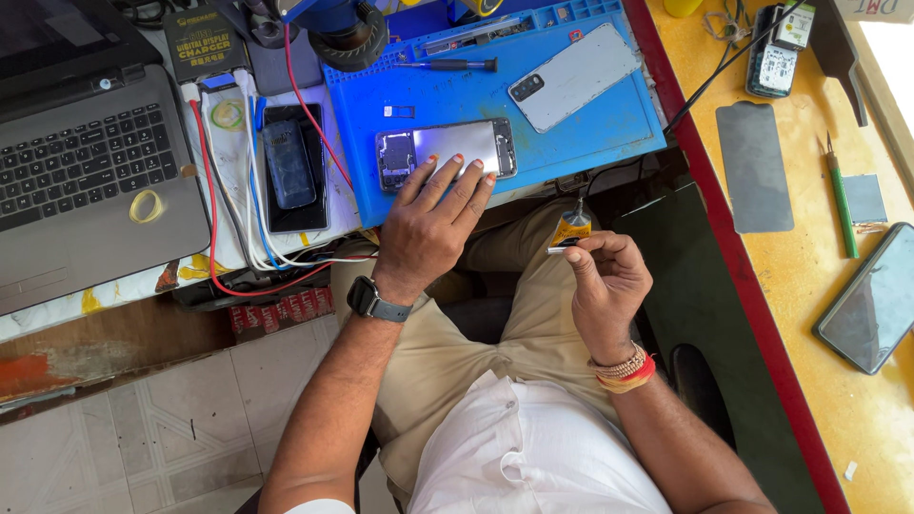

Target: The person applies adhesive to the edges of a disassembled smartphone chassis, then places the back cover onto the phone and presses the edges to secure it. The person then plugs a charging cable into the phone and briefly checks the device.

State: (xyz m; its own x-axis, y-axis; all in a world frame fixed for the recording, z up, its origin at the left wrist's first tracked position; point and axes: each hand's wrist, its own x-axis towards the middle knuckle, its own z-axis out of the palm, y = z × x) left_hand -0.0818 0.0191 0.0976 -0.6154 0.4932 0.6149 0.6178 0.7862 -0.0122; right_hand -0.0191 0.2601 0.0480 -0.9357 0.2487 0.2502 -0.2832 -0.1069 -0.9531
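Observation:
An opened phone (447, 150) with its back removed lies on the blue work mat (609, 119). My left hand (428, 224), wearing a dark watch, rests flat with spread fingers, the fingertips touching the phone's near edge. My right hand (605, 281), with bead bracelets at the wrist, is held over my lap and pinches a small yellow tube (571, 231) with a thin nozzle pointing left. The phone's silver back cover (574, 76) lies further up the mat.
A laptop (86, 171) sits at the left. Another dark phone (290, 167) lies among red and white cables. A screwdriver (447, 65) is on the mat. On the yellow bench (809, 305) at right lie a glass sheet (754, 167), a green tool (842, 200) and a phone (871, 300).

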